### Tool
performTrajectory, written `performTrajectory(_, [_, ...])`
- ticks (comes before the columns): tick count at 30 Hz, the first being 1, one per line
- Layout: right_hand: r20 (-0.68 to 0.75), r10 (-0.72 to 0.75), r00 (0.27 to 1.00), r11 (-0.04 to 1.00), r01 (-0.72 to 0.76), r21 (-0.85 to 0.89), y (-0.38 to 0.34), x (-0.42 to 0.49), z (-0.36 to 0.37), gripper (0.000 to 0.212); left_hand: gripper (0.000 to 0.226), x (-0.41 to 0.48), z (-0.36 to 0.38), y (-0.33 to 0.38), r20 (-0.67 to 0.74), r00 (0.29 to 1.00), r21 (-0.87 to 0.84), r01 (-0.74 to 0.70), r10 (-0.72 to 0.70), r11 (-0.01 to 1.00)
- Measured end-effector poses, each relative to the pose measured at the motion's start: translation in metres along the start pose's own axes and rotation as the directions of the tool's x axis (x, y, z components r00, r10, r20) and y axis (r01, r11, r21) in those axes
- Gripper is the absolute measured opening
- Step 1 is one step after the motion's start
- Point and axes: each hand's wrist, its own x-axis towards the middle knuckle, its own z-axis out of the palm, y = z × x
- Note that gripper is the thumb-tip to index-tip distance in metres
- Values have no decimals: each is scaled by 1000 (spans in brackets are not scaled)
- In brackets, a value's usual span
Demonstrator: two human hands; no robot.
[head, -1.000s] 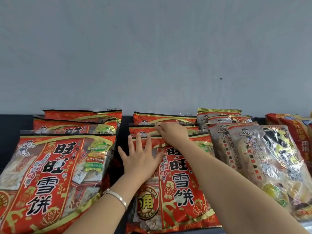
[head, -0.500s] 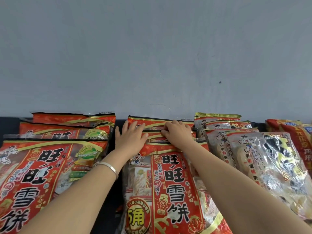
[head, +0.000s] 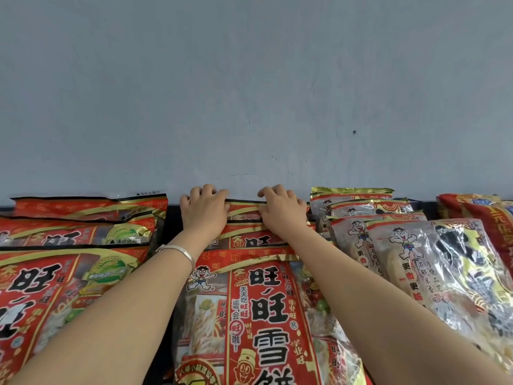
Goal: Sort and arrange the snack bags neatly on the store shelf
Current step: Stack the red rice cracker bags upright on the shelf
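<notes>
Both hands have reached farther back on my feed: left hand [head: 204,211] and right hand [head: 281,211], arms outstretched, curl fingers over the rearmost red bag [head: 244,209], apparently gripping its top, at the shelf [head: 170,219] back edge.

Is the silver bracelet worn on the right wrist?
No, the silver bracelet circles the left wrist, just behind the left hand on the rear red bag.

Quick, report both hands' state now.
Left hand: grips the top edge of the rearmost red-and-gold foil snack bag.
Right hand: grips the same bag's top edge.
</notes>
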Motion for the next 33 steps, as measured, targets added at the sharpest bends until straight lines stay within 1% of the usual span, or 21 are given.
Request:
performTrajectory(2, [69,23,997,1000,-23,2,2,5,4,30,33,5,3,1,22,1000,13,15,-16,1000])
performTrajectory(3, [73,28,997,1000,-28,7,1,6,7,28,30,6,5,1,26,999,22,26,-27,999])
performTrajectory(6, [51,-17,999,1000,18,-21,-5,7,13,23,22,5,9,-3,-3,998,42,67,-67,997])
performTrajectory(9, [21,-49,999,998,50,-30,-14,8,15,24,21,4,10,-9,-19,993,20,117,-117,993])
performTrajectory(12, [24,-41,999,999,42,-33,-18,8,15,25,21,3,10,-11,-32,990,23,136,-135,990])
performTrajectory(16, [97,-21,995,999,24,-30,-12,5,13,28,25,4,8,-8,-19,996,14,84,-84,996])
performTrajectory(19, [35,-14,999,1000,15,-22,-5,-1,6,32,27,2,2,1,-44,999,-55,9,-11,998])
performTrajectory(22, [-30,-7,1000,999,6,-35,2,-12,-5,37,30,-5,-6,23,-80,990,-105,-125,117,987])
performTrajectory(25, [-70,-2,998,997,-3,-73,15,-24,-26,39,33,-14,-16,56,-102,972,-222,-229,211,948])
performTrajectory(28, [-144,23,989,992,-41,-118,38,-39,-53,37,35,-22,-24,92,-90,963,-388,-268,253,882])
performTrajectory(30, [-197,70,978,985,-99,-144,59,-53,-71,36,39,-28,-26,116,-39,967,-532,-234,253,814])
performTrajectory(33, [-303,141,942,969,-194,-153,92,-74,-95,33,48,-39,-30,151,51,962,-717,-150,267,680])
